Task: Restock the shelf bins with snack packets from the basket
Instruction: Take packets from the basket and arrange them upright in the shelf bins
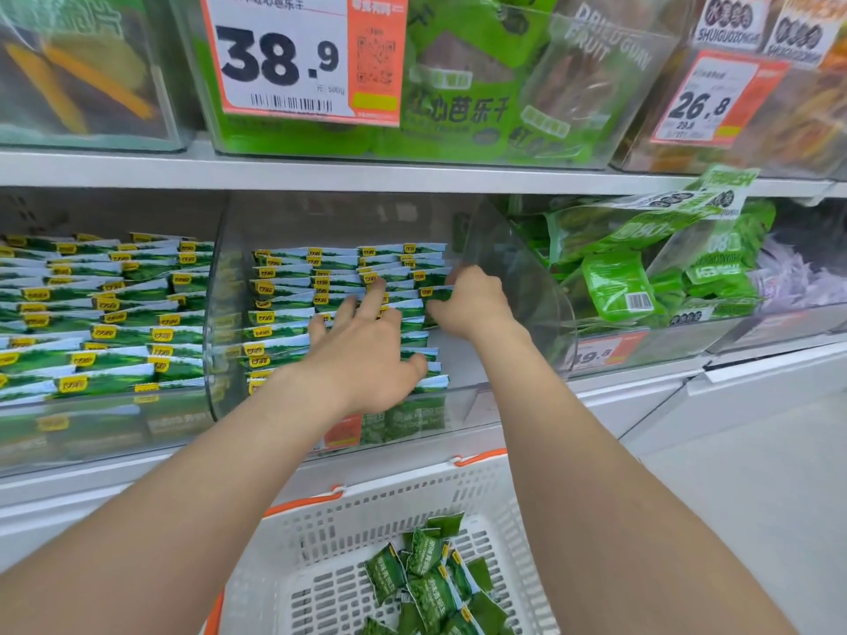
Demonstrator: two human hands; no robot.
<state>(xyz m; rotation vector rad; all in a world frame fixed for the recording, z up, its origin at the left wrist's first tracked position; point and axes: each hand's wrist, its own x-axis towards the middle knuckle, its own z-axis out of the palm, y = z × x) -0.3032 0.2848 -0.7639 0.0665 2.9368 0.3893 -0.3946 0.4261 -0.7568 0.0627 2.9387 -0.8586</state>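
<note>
Green packets [284, 313], left hand [366, 355] splayed, right hand [472, 304] pinching

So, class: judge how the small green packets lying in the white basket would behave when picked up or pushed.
The green packets lie tumbled and tilted in a loose heap, so they are probably light and floppy. Their glossy film looks slippery; pushed, they would likely slide across the basket floor rather than roll.

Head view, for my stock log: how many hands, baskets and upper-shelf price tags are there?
Hands: 2, left hand and right hand, which grips snack packets
Basket: 1
Upper-shelf price tags: 2, the 38.9 tag and the 26.8 tag
Total: 5
</note>
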